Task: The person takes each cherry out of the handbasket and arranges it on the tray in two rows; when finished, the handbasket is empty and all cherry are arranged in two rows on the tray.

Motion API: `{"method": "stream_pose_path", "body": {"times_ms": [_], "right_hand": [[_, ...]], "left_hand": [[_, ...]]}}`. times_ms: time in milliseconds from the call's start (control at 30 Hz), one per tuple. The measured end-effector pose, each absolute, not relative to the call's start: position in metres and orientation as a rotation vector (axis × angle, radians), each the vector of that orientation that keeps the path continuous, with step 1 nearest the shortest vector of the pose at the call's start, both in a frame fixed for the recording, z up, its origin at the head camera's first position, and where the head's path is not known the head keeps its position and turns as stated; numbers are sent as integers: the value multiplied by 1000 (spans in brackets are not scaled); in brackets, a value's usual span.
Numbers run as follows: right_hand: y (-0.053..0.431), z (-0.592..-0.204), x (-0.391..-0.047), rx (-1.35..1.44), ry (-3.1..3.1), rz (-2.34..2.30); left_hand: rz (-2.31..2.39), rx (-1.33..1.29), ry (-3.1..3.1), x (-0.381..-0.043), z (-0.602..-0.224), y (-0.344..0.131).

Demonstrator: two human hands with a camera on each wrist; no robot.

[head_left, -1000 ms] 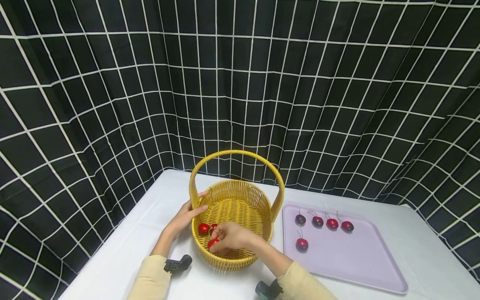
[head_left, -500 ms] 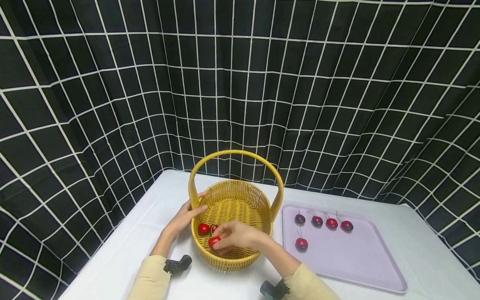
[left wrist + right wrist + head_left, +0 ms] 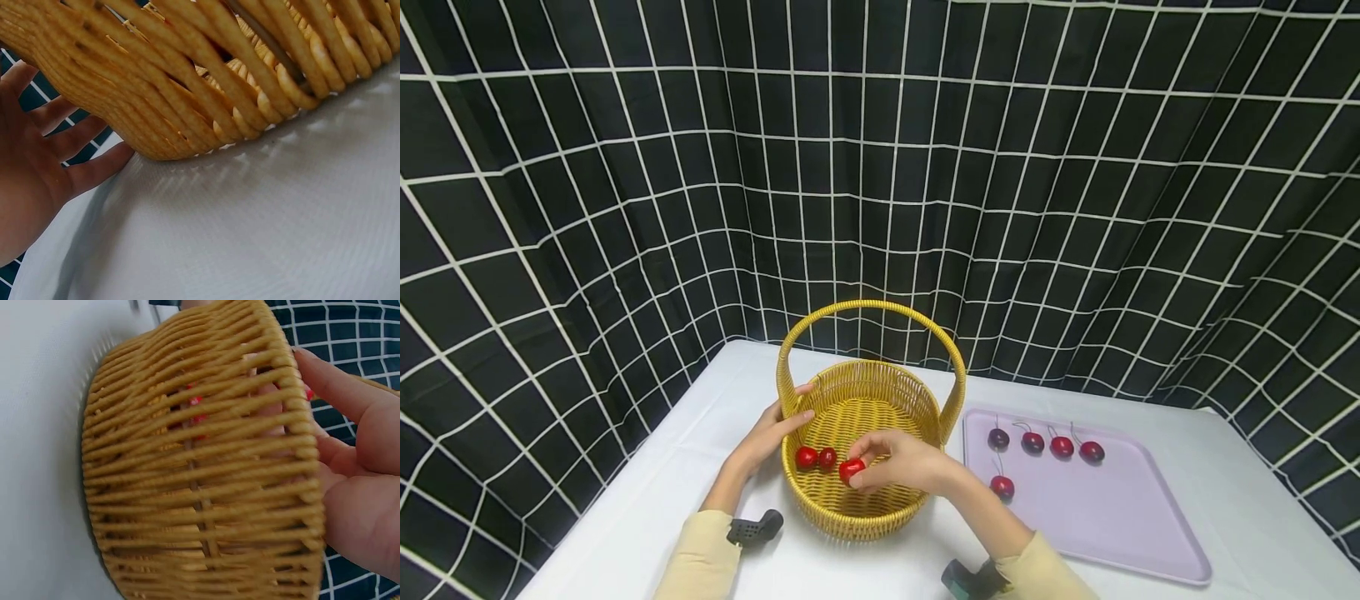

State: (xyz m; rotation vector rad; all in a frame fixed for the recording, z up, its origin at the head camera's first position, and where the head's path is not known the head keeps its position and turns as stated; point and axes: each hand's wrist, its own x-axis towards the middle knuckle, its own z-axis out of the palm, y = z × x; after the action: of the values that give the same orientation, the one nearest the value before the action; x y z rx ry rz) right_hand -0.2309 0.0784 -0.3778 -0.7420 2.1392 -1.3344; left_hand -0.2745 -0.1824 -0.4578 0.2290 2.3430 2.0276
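A round yellow wicker basket (image 3: 868, 375) with a tall arched handle stands on the white table. My left hand (image 3: 769, 433) holds its left side by the handle's foot, thumb over the rim; in the left wrist view, the fingers (image 3: 78, 134) lie along the outer wall. Inside the basket, my right hand (image 3: 898, 462) pinches a bright red cherry (image 3: 852, 472) between thumb and fingertips. Two more red cherries lie left of it on the basket floor, a larger cherry (image 3: 807, 457) and a smaller cherry (image 3: 827, 459). Woven strands partly hide the right fingers in the right wrist view.
Right of the basket is a pale purple tray (image 3: 1105, 517). Several dark red stemmed cherries lie on it, most in a row at the back, with one cherry (image 3: 1002, 487) nearer the front. A black curtain (image 3: 880, 167) with white grid lines encloses the table.
My right hand has moved right and slightly back inside the basket with the red cherry, away from the other two, which now show more fully. The left hand has stayed in place.
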Motion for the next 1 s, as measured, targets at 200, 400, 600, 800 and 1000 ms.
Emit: {"method": "stream_pose_path", "body": {"times_ms": [200, 400, 600, 800, 1000], "right_hand": [[97, -373, -228, -740, 2166, -1359], [117, -376, -228, -727, 2111, -1430], [136, -376, -225, -713, 2097, -1451], [156, -372, -218, -694, 2194, -1430], [177, -367, -214, -663, 2185, -1462]], "left_hand": [[2020, 221, 2347, -276, -458, -182], [2013, 235, 2351, -276, -458, -182], [2035, 264, 2328, -274, -457, -182], [2025, 257, 2328, -275, -459, -183], [2031, 255, 2335, -276, -459, -184]]}}
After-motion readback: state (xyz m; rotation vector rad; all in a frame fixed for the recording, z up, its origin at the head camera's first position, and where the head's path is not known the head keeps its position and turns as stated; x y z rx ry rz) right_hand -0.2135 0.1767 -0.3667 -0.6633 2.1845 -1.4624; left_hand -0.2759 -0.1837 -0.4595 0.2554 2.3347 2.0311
